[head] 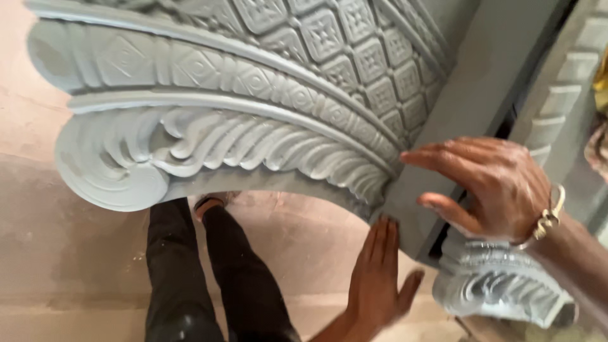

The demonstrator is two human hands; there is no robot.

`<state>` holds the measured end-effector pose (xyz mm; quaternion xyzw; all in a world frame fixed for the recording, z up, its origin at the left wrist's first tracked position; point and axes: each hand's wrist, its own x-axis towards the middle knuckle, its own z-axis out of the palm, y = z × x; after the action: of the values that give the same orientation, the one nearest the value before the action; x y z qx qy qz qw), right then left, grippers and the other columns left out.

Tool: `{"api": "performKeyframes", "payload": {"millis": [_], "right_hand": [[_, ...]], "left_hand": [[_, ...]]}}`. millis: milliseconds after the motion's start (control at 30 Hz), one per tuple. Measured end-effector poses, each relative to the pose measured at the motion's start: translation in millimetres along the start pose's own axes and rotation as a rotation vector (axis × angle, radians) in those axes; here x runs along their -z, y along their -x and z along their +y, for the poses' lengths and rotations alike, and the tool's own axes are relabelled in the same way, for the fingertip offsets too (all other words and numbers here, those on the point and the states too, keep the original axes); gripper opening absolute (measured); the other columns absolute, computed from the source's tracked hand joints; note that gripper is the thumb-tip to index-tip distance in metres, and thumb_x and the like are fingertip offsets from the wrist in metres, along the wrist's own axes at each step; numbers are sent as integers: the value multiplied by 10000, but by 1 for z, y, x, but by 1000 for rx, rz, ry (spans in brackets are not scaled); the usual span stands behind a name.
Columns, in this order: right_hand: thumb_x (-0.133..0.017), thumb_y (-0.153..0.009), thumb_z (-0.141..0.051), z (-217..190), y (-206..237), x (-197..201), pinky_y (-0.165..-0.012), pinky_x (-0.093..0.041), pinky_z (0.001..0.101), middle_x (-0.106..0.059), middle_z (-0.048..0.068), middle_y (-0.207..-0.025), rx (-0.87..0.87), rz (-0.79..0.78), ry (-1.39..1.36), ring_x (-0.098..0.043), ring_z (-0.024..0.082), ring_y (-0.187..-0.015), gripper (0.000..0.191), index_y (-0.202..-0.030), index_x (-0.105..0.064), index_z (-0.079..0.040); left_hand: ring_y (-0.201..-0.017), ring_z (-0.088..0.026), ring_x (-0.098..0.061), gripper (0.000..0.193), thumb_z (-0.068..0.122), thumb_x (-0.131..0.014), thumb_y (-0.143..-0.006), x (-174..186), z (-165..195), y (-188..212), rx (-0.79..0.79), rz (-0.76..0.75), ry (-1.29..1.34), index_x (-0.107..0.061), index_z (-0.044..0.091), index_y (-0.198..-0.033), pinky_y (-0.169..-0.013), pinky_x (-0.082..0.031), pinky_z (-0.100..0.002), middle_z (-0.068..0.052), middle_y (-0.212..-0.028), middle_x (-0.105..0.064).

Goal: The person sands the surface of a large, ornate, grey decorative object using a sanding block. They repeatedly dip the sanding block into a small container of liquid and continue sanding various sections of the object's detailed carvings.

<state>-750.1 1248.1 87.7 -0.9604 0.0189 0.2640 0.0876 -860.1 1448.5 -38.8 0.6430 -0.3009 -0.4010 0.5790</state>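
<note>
A large grey carved bracket [209, 101] fills the upper frame, with leaf scrolls along its curved lower edge and a grid of diamond tiles above. It meets a plain grey upright slab [468, 95] on the right. My left hand [380, 278] is flat and open, fingertips pressing the underside where the curve joins the slab. My right hand [487, 187], with a metal bracelet at the wrist, lies spread against the slab's face beside the carved edge. Neither hand grips anything.
My legs in dark trousers [202, 278] stand on a pale pinkish floor [57, 253] below. A second carved scroll piece [500, 291] sits at lower right, and a notched grey moulding [563, 82] runs up the right edge.
</note>
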Motion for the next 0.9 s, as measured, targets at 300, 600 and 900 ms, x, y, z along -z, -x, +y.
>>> {"api": "performKeyframes", "payload": {"millis": [300, 600, 900], "right_hand": [[-626, -911, -450, 2, 0, 3, -737, -599, 421, -771, 121, -984, 1, 44, 4, -747, 292, -851, 457, -1182, -730, -97], [-633, -927, -430, 5, 3, 4, -728, -593, 400, -771, 120, -1013, -14, 89, 8, -746, 282, -861, 434, -1159, -744, -80], [-641, -937, -416, 8, 4, 7, -736, -589, 404, -772, 116, -1047, -51, 103, -9, -739, 284, -869, 417, -1164, -744, -81]], "left_hand": [[-1531, -521, -321, 898, 437, -647, -959, -4, -10, 4, -85, -18, -97, -363, -224, -1496, -1290, -253, -515, -406, -1589, -368], [-1539, -522, -307, 917, 455, -657, -957, -2, -11, 3, -99, -43, -105, -359, -226, -1493, -1288, -253, -520, -402, -1589, -369], [-1511, -520, -321, 933, 481, -669, -941, 4, -1, -6, -114, -35, -137, -390, -249, -1452, -1280, -269, -522, -410, -1557, -387]]}}
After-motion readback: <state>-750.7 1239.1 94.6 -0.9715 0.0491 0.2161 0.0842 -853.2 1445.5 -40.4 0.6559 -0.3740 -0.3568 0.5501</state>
